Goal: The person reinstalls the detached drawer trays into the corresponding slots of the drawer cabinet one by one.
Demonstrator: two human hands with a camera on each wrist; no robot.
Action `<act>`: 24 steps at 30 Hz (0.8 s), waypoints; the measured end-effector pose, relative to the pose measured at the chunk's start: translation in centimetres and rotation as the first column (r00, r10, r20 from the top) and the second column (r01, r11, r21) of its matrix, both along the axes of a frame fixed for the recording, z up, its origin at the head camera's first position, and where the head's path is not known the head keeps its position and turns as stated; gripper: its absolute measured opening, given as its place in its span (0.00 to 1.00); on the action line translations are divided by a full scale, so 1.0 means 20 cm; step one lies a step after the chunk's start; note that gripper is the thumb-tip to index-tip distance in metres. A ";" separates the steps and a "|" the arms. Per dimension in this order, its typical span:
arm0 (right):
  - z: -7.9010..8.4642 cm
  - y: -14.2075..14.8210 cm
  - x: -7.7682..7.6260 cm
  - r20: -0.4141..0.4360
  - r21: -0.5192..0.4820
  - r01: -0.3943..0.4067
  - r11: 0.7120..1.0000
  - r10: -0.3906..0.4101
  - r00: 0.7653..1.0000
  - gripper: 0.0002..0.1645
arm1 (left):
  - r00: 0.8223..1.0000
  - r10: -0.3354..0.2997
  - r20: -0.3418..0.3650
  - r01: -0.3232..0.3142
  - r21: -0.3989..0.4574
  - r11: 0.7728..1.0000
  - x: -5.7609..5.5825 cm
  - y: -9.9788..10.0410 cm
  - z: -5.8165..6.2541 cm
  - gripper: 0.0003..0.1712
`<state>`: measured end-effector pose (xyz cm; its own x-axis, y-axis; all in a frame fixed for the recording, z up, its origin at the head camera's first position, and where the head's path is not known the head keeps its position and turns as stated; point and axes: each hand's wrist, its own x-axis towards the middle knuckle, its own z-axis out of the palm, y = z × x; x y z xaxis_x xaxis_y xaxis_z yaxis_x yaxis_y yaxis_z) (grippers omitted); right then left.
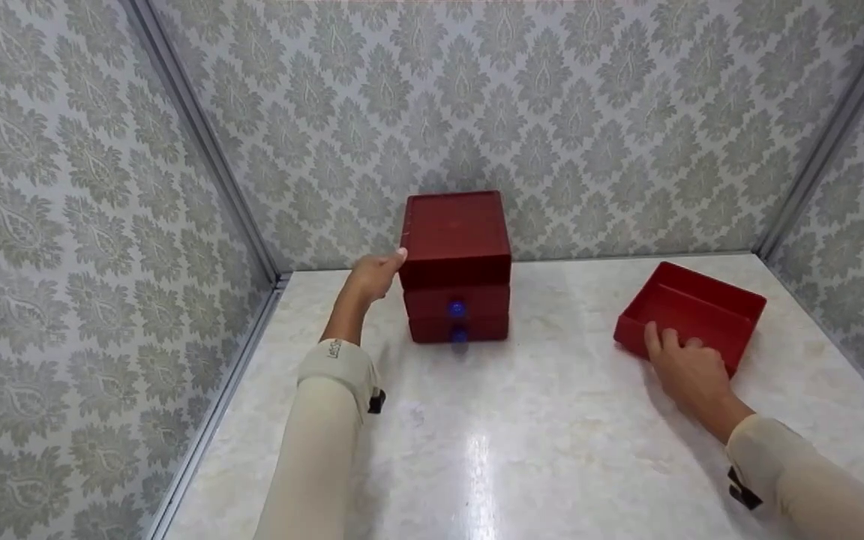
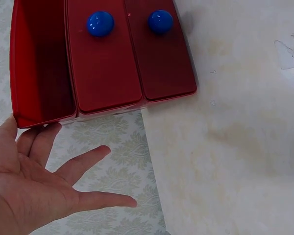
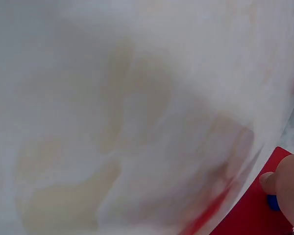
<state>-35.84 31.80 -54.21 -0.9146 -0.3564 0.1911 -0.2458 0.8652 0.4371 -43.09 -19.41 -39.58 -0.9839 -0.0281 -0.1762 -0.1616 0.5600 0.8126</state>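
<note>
Two hands are seen: the left hand point(image 1: 376, 276) at the red cabinet point(image 1: 456, 225), and the right hand point(image 1: 691, 367) well to the cabinet's right, on a loose drawer point(image 1: 702, 304) set askew. The left hand's thumb and two fingers touch the cabinet's upper left corner; its other two fingers spread straight. The right hand's fingers curl over the loose drawer's front wall and grip it; we cannot tell whether this drawer rests on the worktop point(image 1: 552, 450). Its blue knob point(image 3: 273, 202), covered in the head view, shows only in part in the right wrist view, where hand and drawer are cut off. In the cabinet's front we note an open top slot point(image 2: 44, 63), dark within, above an upper drawer point(image 2: 105, 73) and a lower drawer point(image 2: 161, 66), both knobbed in blue. The left wrist view crops the cabinet's right side; its back is hidden from us. Behind the cabinet rises a patterned wall point(image 1: 552, 112). Lettering on the left cuff point(image 1: 334, 360) we find too small to read.
</note>
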 end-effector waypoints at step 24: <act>0.20 -0.77 0.54 -0.195 0.001 -0.457 0.890 0.448 0.873 0.45 | 0.999 0.006 -0.038 -0.004 0.046 0.999 0.01 0.01 -0.02 0.38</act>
<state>-25.08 16.44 -50.30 -0.6020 -0.7101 0.3652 -0.5337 0.6980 0.4774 -42.92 -19.29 -40.07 -0.9899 -0.0259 -0.1394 -0.1324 0.5209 0.8433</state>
